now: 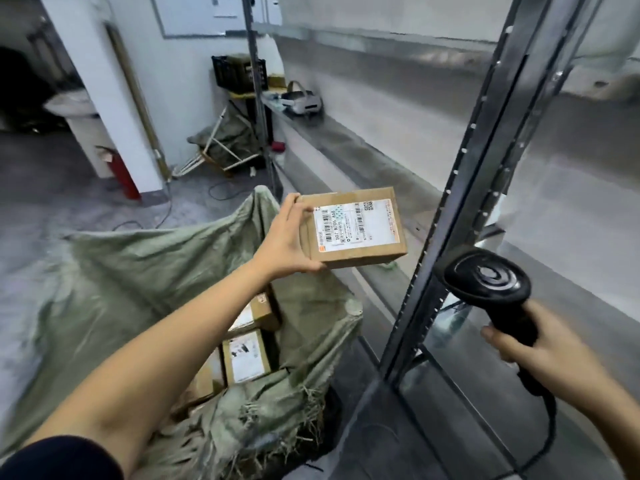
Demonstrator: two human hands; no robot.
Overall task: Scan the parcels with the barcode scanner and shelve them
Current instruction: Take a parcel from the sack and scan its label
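The left hand (282, 237) grips a brown parcel (353, 228) by its left end at the centre of the frame, thumb on top and fingers curled underneath. The parcel is held in the air, label up, in front of a grey metal shelf (398, 143) that runs from the upper middle down the right side. Its white label (356, 225) carries barcodes and a QR code.

At lower right, the right hand (540, 355) is wrapped round the handle of a black scanner (488, 282). The scanner's head sits just right of the shelf's upright post (446, 216), and its cable (543, 441) drops towards the bottom edge. Scanner and parcel are apart, with the post between them.

Below the parcel, a green woven sack (138, 271) lies open on the floor, filling the lower left and centre. More parcels (246, 355) with white labels lie inside it, partly hidden by the left forearm.

Farther back on the shelf rests a white headset (303, 100). At upper left, a red fire extinguisher (121, 171) stands by a white pillar (104, 81); a black crate (239, 71) sits at the upper middle.
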